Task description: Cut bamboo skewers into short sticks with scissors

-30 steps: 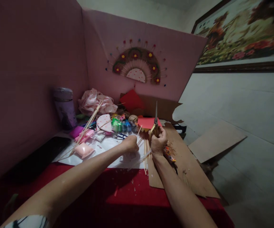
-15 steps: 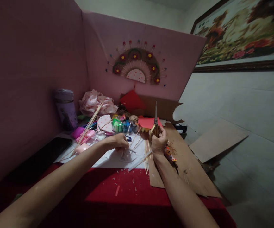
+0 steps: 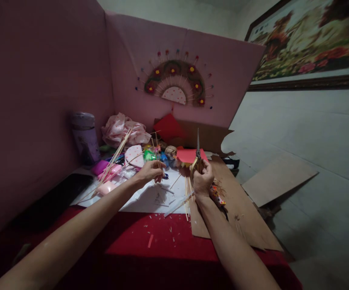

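The left hand (image 3: 150, 172) pinched thin sticks (image 3: 156, 141), the right hand (image 3: 203, 180) clasped scissors (image 3: 198, 152) — some cutting looked done, scraps (image 3: 150, 241) lying about, longer sticks (image 3: 118, 150) apparently uncut.

left hand (image 3: 152, 172): thin sticks (image 3: 158, 150) | right hand (image 3: 203, 179): gold-handled scissors (image 3: 198, 153), blades up

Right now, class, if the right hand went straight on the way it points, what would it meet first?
Most likely the red sheet, which shows just beyond the right hand and the scissors it holds; depth is hard to judge from this one view.
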### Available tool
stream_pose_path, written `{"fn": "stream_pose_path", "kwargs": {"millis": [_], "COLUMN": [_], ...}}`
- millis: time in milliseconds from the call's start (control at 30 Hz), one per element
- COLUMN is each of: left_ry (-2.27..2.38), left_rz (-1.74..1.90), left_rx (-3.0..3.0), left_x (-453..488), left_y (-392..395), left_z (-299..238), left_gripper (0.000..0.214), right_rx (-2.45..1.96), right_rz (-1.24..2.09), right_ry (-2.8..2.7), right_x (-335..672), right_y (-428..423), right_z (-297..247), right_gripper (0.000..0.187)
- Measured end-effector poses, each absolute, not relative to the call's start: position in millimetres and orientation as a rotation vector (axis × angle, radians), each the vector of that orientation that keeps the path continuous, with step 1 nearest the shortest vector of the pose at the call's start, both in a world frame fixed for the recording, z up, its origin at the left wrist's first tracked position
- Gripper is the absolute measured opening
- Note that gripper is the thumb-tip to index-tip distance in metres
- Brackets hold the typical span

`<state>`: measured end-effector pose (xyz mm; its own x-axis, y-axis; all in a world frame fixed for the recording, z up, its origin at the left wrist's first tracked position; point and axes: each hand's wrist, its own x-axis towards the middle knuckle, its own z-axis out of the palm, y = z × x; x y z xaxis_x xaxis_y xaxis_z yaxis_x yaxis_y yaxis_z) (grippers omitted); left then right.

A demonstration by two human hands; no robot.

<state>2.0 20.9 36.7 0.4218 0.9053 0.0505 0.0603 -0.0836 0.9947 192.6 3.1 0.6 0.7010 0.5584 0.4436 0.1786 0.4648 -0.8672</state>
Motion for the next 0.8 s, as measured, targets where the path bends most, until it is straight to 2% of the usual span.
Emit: {"fn": "stream_pose_path", "kwargs": {"millis": [100, 400, 800], "left_ry": [0.855, 1.027, 1.154], "left_rz": [0.915, 0.924, 0.849], "left_rx": [1.507, 1.698, 1.866], "left_x": [5, 15, 16], "left_y": [23, 23, 31], "left_z": [33, 13, 7], "left_gripper": [0.012, 0.005, 0.029], "right_rx": [-1.081, -1.079, -1.025], "right_rz": [0.273, 0.295, 0.346], "right_ry": [-0.804, -0.809, -0.846], "right_x": [193, 190, 189], "right_y": [3, 0, 3], "right_z": [0, 4, -1], "right_gripper": [0.056, 0.054, 0.049]}}
